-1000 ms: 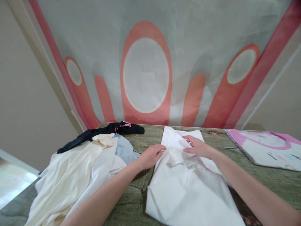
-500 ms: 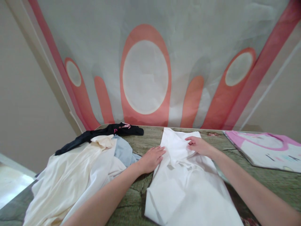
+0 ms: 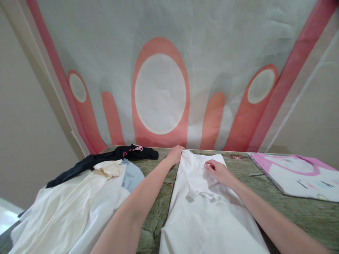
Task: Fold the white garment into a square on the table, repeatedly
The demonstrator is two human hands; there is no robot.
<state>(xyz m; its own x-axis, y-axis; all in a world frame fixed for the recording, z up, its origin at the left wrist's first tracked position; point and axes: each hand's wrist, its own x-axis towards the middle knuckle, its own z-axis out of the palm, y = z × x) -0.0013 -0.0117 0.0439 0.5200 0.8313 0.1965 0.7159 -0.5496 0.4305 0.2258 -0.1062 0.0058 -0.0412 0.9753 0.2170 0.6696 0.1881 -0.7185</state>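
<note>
Two bare hands are at work on the white garment (image 3: pixel 209 225), which lies lengthwise on the wood-patterned counter (image 3: pixel 304 211), its far end close to the back edge. Most of the change is on the left: the left hand (image 3: pixel 174 154) has slid forward from the garment's side and is now at its far left corner, with the forearm stretched out straighter behind it. Its fingers bend over at that corner, though whether they pinch the fabric or only press beside it, I cannot tell.

By contrast, the right hand (image 3: pixel 219 173) has barely shifted. It is low over the upper part of the cloth, fingers curled and the tips close together; whether any material is caught between them is not clear.

With one hand at the corner and the other farther in, the far end seems better placed to be controlled than with the left hand partway down the side. That end looks fairly straight, while a ruffled fold (image 3: pixel 197 195) crosses the cloth nearer the body and probably needs smoothing.

Nothing around the work has been disturbed: the cream garment (image 3: pixel 69 204), pale blue cloth (image 3: pixel 132 174) and black garment (image 3: pixel 90 164) are heaped together to the left, and the pink-and-white shirt (image 3: pixel 293 176) lies flat, well apart, on the right.
</note>
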